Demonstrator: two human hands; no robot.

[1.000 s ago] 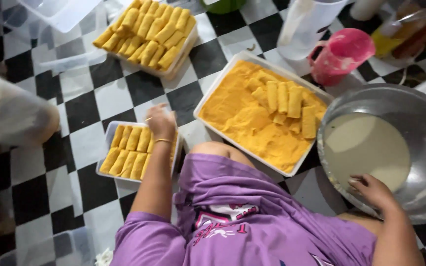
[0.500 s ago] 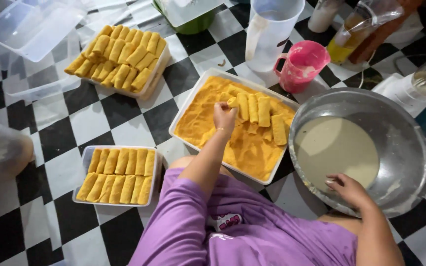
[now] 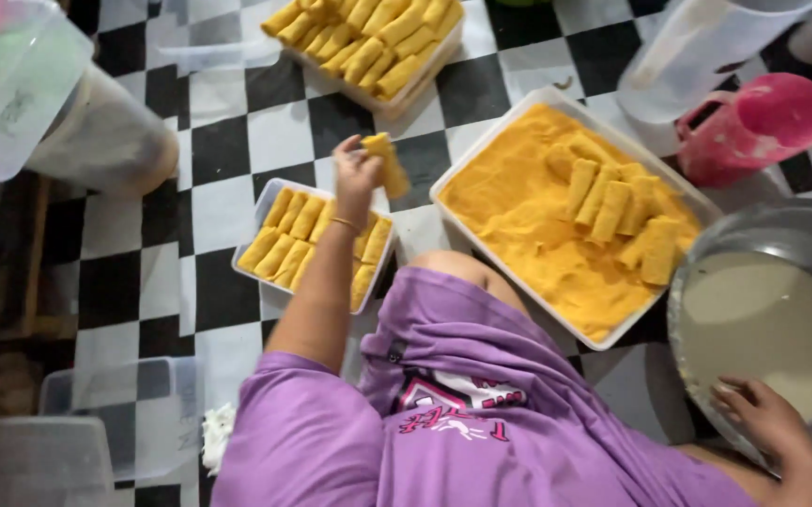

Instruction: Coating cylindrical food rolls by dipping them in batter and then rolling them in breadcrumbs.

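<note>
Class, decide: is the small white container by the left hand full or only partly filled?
Partly filled: the small white container holds breaded rolls, with a gap showing behind the forearm.

Just one view here, a head-worn camera looking almost straight down from above the person's purple shirt (image 3: 453,413). It's close in, so the lap fills the bottom edge and the checkered floor (image 3: 227,141) spreads out ahead. The tray of crumbs (image 3: 518,207) and metal bowl (image 3: 772,235) sit right of centre, partly cut off.

left hand (image 3: 357,174): raised, arm stretched forward, fingers pinched shut | right hand (image 3: 765,420): low at the side, fingers spread, resting flat
</note>
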